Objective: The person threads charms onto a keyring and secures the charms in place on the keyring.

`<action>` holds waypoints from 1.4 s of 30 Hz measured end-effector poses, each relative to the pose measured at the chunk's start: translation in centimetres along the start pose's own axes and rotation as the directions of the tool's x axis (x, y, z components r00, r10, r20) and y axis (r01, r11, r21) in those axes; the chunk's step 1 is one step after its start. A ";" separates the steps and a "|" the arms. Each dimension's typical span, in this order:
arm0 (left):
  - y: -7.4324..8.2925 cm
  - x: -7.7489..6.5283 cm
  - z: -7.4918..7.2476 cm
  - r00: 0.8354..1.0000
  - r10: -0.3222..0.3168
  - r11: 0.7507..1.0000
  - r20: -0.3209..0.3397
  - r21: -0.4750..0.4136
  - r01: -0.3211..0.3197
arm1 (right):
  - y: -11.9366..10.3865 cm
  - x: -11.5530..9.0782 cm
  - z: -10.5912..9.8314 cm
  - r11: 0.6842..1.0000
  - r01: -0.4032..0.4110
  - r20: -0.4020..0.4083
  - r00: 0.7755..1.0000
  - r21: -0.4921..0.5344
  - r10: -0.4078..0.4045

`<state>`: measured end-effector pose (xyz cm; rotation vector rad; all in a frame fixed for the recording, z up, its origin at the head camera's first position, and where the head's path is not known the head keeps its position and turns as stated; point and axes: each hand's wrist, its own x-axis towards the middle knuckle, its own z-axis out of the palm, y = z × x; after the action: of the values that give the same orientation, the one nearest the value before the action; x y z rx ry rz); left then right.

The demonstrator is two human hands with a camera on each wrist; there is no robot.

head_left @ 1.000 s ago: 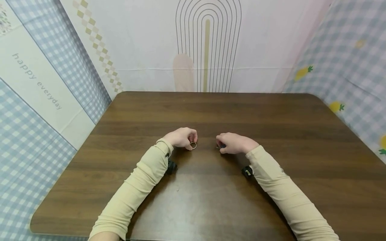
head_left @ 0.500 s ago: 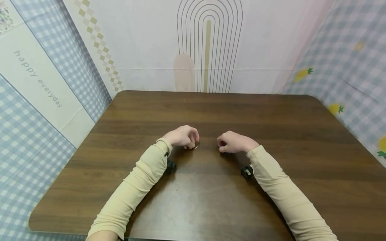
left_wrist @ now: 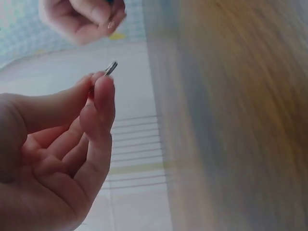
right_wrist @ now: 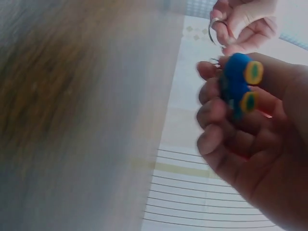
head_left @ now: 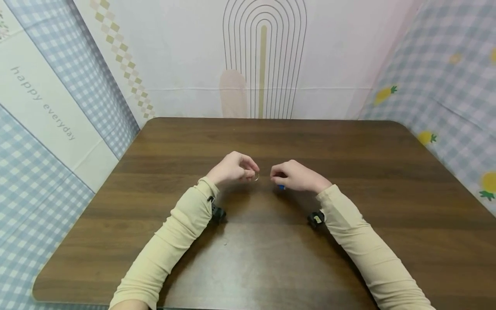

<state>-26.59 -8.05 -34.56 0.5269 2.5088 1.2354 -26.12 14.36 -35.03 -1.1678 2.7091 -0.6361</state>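
Pinching the ring (left_wrist: 111,68) in our left grip (head_left: 234,168), we hold the charm (right_wrist: 235,72) in our right grip (head_left: 296,175) over the tabletop (head_left: 271,249); the ring juts rightward, near but apart from the charm's metal tip (left_wrist: 109,24).

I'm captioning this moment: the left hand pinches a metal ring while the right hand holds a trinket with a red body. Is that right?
Not quite: the trinket has a blue body, not red, as the right wrist view shows. The left hand does pinch a metal ring, and the right hand holds the trinket.
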 end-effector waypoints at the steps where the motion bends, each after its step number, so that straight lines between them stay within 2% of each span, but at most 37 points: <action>1: 0.2 -0.1 0.0 1.000 0.007 1.000 -0.013 -0.002 -0.007 | -0.1 0.0 0.0 1.000 0.009 -0.027 1.000 0.006 -0.009; 8: 1.1 -0.5 0.3 0.995 0.027 0.998 -0.096 -0.055 -0.033 | -0.8 0.2 -0.2 0.998 0.041 -0.165 0.986 0.053 -0.032; 14: 1.7 -0.7 0.4 0.994 0.037 0.996 -0.106 -0.074 -0.045 | -1.2 0.1 -0.3 0.997 0.071 -0.252 0.966 0.044 -0.057; 18: 2.0 -0.7 0.4 0.993 0.048 0.996 -0.111 -0.068 -0.056 | -1.3 0.2 -0.3 0.994 0.109 -0.293 0.950 -0.014 -0.108; 23: 2.2 -0.7 0.5 0.991 0.063 0.996 -0.118 -0.057 -0.070 | -1.6 0.1 -0.2 0.988 0.095 -0.351 0.927 -0.118 -0.131; 30: 2.1 -0.7 0.9 0.989 0.069 0.997 -0.134 -0.036 -0.074 | -1.8 0.0 -0.1 0.979 0.091 -0.364 0.919 -0.182 -0.153; 35: 2.2 -0.8 1.0 0.991 0.082 0.996 -0.110 -0.022 -0.085 | -1.8 0.0 0.0 0.970 0.098 -0.332 0.928 -0.221 -0.169; 42: 2.3 -0.9 1.0 0.989 0.126 0.991 -0.083 -0.027 -0.128 | -1.9 -0.1 0.0 0.976 0.129 -0.303 0.936 -0.177 -0.178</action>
<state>-24.93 -6.46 -33.22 0.6508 2.5518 1.3662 -24.78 13.24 -34.23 -1.4408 3.0015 -0.6989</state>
